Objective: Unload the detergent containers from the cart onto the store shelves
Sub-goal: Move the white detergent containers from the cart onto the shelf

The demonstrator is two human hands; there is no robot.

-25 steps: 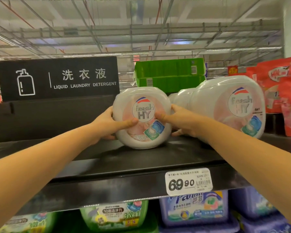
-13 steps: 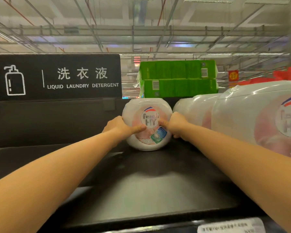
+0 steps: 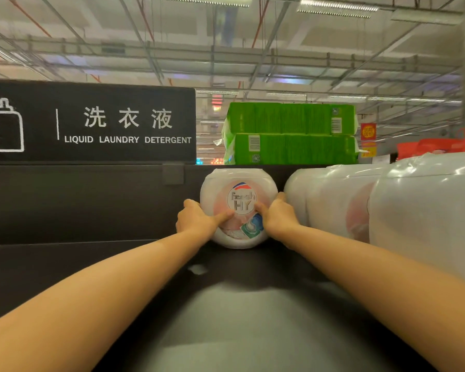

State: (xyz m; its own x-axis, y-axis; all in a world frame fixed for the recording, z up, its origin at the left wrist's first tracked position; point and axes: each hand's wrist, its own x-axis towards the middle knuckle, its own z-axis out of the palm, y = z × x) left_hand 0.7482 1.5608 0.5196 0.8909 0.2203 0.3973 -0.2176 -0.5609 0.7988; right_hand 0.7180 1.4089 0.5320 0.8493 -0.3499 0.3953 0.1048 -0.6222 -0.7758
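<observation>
White plastic, round-faced and glossy, the tub (image 3: 238, 189) stands upright far back on the dark shelf (image 3: 253, 318), close to the black back panel (image 3: 78, 202); I cannot tell whether they touch. Its front faces out, with a pink label, a circular logo in the middle and a blue-and-green pod picture low on the right. Both arms reach in over the shelf from its near edge. The left hand (image 3: 196, 220) grasps the tub's left side, thumb laid across the lower front of the label, the other fingers curled round the flank. The right hand (image 3: 278, 218) grasps the right side the same way, thumb pressed on the label beside the logo, fingers wrapped behind the edge and mostly hidden. The tub's base looks to sit on the shelf, though the hands cover part of it. Just right of it, with the right hand between, runs a row of tubs (image 3: 333, 200) of the same white kind, coming toward the near edge and looming large at the right. Above the back panel on the left stands a black sign (image 3: 91, 122) reading "LIQUID LAUNDRY DETERGENT" beside a pump-bottle drawing. Beyond the panel, behind the tub, two green packs (image 3: 293, 132) lie stacked, barcodes showing. Red bags (image 3: 440, 145) peek over the row at far right. Overhead is a grey ceiling (image 3: 226, 49) of pipes and strip lights.
</observation>
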